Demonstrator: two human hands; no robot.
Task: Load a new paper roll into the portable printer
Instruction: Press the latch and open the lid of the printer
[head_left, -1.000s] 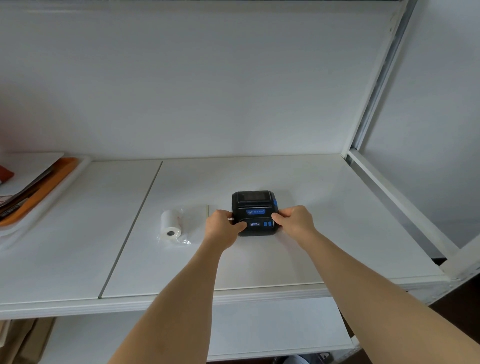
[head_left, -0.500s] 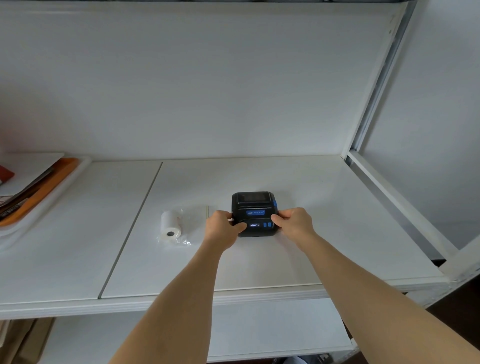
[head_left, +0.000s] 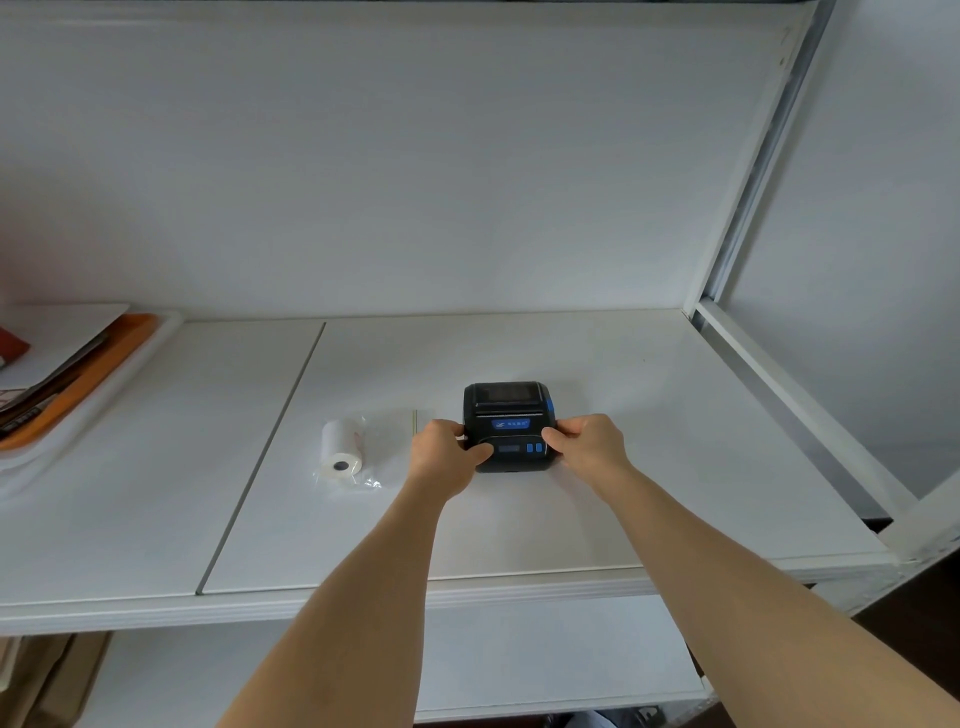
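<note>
Fingers (head_left: 478, 453) on white-shelf (head_left: 675, 415) printer (head_left: 509, 410)

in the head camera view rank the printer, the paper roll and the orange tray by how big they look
1. Orange tray, largest, though the frame's edge and the papers on it hide part of it.
2. Printer, partly covered by both hands.
3. Paper roll, smallest.

Printer: small black plastic portable printer (head_left: 509, 426) with blue buttons, on white shelf (head_left: 649, 415).
Left hand (head_left: 444, 454): grips its left side.
Right hand (head_left: 589, 444): grips its right side.
Roll: white paper roll (head_left: 341, 452), apparently in clear wrap, left of printer.
</note>
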